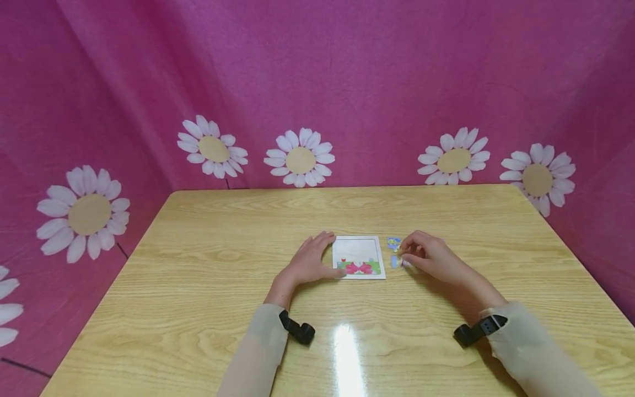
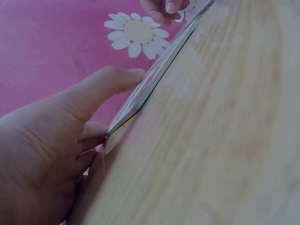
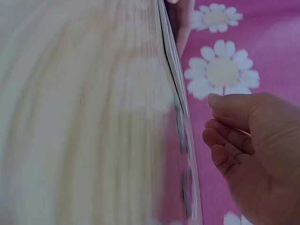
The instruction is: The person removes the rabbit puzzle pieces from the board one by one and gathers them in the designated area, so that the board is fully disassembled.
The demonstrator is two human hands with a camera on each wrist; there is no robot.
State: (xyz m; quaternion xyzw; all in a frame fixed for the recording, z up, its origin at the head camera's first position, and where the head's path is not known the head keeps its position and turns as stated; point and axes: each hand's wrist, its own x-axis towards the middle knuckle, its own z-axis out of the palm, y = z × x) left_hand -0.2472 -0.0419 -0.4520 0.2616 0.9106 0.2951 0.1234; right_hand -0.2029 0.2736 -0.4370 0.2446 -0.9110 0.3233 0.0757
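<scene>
My left hand (image 1: 308, 262) holds the left side of a square puzzle board (image 1: 357, 248). Its thumb lies on the near left corner, and its fingers reach the far left corner. The board has a white frame, a pale upper area and a green strip with pink shapes along the near side. Right of it, my right hand (image 1: 431, 256) hovers with bent fingers over small puzzle pieces (image 1: 394, 242) in blue and yellow. In the right wrist view, the thumb and fingertips (image 3: 214, 101) come close together; whether a piece is between them cannot be made out.
The board and pieces lie on a light wooden table (image 1: 198, 309). A pink curtain (image 1: 347, 66) with large white daisies hangs behind the table and along its sides. Some pieces are partly covered by the right hand.
</scene>
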